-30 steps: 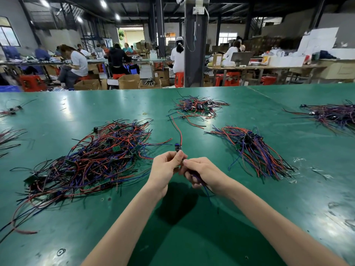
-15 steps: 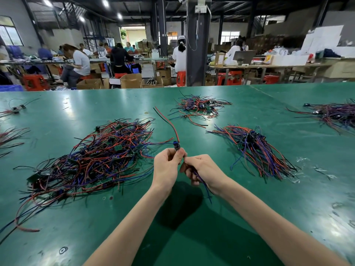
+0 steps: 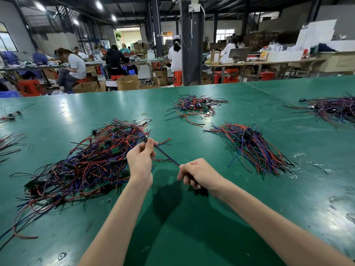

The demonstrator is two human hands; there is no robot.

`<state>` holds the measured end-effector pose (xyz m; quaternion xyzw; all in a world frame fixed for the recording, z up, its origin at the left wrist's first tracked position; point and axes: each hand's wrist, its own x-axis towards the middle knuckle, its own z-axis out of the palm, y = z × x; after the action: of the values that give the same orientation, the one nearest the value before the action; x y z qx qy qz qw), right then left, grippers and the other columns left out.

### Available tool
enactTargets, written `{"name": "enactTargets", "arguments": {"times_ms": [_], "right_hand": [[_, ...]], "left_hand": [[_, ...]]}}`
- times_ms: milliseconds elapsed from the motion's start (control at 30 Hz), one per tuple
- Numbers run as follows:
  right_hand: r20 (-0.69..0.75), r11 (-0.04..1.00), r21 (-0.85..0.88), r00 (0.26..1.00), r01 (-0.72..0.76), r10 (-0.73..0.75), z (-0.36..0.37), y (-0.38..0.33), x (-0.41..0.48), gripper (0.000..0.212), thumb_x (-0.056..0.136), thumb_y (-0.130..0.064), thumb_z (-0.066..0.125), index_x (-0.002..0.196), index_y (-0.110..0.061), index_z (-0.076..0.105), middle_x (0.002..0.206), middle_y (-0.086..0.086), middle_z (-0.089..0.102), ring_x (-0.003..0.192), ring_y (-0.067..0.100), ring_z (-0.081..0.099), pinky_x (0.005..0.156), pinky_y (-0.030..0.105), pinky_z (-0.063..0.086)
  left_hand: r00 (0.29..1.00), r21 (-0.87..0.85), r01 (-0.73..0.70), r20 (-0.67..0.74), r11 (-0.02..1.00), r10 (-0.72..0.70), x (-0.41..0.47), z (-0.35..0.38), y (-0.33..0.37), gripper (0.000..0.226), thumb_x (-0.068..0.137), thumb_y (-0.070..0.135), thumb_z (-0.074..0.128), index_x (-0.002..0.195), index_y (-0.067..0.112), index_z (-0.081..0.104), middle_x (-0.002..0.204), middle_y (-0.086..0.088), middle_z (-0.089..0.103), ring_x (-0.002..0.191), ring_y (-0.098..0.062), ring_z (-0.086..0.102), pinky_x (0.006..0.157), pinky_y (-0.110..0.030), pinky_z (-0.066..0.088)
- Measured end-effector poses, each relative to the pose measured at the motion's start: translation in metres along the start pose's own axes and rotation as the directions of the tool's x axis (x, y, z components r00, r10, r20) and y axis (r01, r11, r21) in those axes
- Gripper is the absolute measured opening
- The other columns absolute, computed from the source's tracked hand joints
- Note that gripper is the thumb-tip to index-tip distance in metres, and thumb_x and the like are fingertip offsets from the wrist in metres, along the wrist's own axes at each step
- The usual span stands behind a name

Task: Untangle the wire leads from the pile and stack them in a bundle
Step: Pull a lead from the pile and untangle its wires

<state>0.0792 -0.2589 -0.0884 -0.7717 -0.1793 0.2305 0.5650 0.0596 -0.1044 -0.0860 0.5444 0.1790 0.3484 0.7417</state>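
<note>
A big tangled pile of red, blue and black wire leads (image 3: 90,162) with small green boards lies on the green table (image 3: 192,227) at the left. My left hand (image 3: 141,163) pinches the connector end of one wire lead (image 3: 166,156), raised beside the pile's right edge. That lead runs taut down to my right hand (image 3: 199,174), which is closed around its other end. A tidier bundle of leads (image 3: 253,146) lies to the right of my hands, wires fanned toward me.
A smaller heap of leads (image 3: 194,106) sits farther back at centre and another heap (image 3: 334,108) at the far right. Loose wires (image 3: 9,143) lie at the left edge. Clear plastic scraps (image 3: 317,166) are scattered at the right. People work at benches beyond the table.
My hands have moved apart, stretching the lead straight between them. The red tail that stood up above my left hand is no longer raised. The left hand shifted toward the pile.
</note>
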Motion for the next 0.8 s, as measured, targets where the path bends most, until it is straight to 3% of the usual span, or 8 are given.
{"name": "enactTargets", "arguments": {"times_ms": [300,433,500,600,667,733,800], "right_hand": [[-0.099,0.990,-0.141,0.995,0.006,-0.020,-0.004,0.002,-0.002,0.053,0.087,-0.030,0.060,0.038,-0.015,0.047,0.031,-0.003,0.032,0.028,0.011,0.024,0.036,0.015,0.021],[-0.140,0.960,-0.272,0.985,0.060,-0.101,-0.005,0.004,-0.001,0.062,0.086,-0.034,0.062,0.031,-0.014,0.042,0.026,-0.005,0.032,0.026,0.008,0.026,0.043,0.022,0.027],[-0.091,0.937,-0.341,0.990,0.069,-0.106,-0.008,0.005,-0.001,0.062,0.086,-0.038,0.062,0.032,-0.014,0.046,0.028,-0.004,0.037,0.026,0.007,0.030,0.043,0.021,0.030],[0.188,0.961,-0.272,0.982,0.050,0.002,-0.023,0.000,-0.005,0.050,0.081,-0.055,0.063,0.051,-0.016,0.064,0.046,0.002,0.058,0.037,0.009,0.043,0.041,0.018,0.035],[0.313,0.981,-0.192,0.949,0.023,0.040,-0.040,-0.007,-0.006,0.060,0.075,-0.073,0.054,0.077,-0.017,0.072,0.069,0.007,0.070,0.054,0.012,0.055,0.050,0.020,0.043],[0.327,0.994,-0.111,0.943,-0.022,0.058,-0.054,-0.011,-0.003,0.080,0.067,-0.085,0.043,0.098,-0.016,0.069,0.088,0.010,0.073,0.068,0.014,0.060,0.060,0.023,0.047],[0.291,0.998,-0.063,0.956,-0.022,0.039,-0.059,-0.012,0.002,0.086,0.063,-0.088,0.043,0.102,-0.016,0.069,0.094,0.009,0.074,0.071,0.013,0.061,0.063,0.023,0.046]], "left_hand": [[1.000,0.028,-0.028,-0.012,0.999,0.028,0.002,-0.002,-0.001,0.025,0.092,0.019,0.061,0.068,0.014,0.065,0.049,0.016,0.055,0.057,-0.009,0.041,0.061,-0.020,0.040],[0.999,0.037,-0.030,-0.009,0.999,0.030,0.000,-0.002,-0.003,0.025,0.092,0.021,0.062,0.067,0.015,0.065,0.049,0.017,0.054,0.053,-0.007,0.040,0.061,-0.020,0.039],[1.000,0.034,-0.014,0.013,0.999,0.013,-0.001,-0.001,-0.004,0.027,0.092,0.021,0.061,0.067,0.013,0.064,0.047,0.016,0.052,0.048,-0.004,0.039,0.061,-0.021,0.039],[0.998,-0.027,0.044,0.043,0.999,-0.043,-0.003,0.000,-0.002,0.027,0.092,0.018,0.060,0.066,0.012,0.063,0.051,0.012,0.058,0.045,-0.001,0.040,0.060,-0.019,0.040],[0.994,-0.081,0.090,0.075,0.993,-0.084,-0.004,0.001,0.002,0.027,0.092,0.016,0.060,0.066,0.011,0.063,0.054,0.010,0.061,0.046,-0.001,0.042,0.056,-0.015,0.043],[0.985,-0.111,0.132,0.123,0.985,-0.118,-0.007,0.003,0.005,0.026,0.092,0.015,0.060,0.066,0.010,0.064,0.055,0.009,0.060,0.048,-0.003,0.043,0.053,-0.013,0.044],[0.972,-0.119,0.176,0.179,0.977,-0.153,-0.012,0.007,0.007,0.025,0.091,0.013,0.060,0.068,0.009,0.064,0.056,0.007,0.061,0.048,-0.002,0.045,0.052,-0.013,0.045]]}}
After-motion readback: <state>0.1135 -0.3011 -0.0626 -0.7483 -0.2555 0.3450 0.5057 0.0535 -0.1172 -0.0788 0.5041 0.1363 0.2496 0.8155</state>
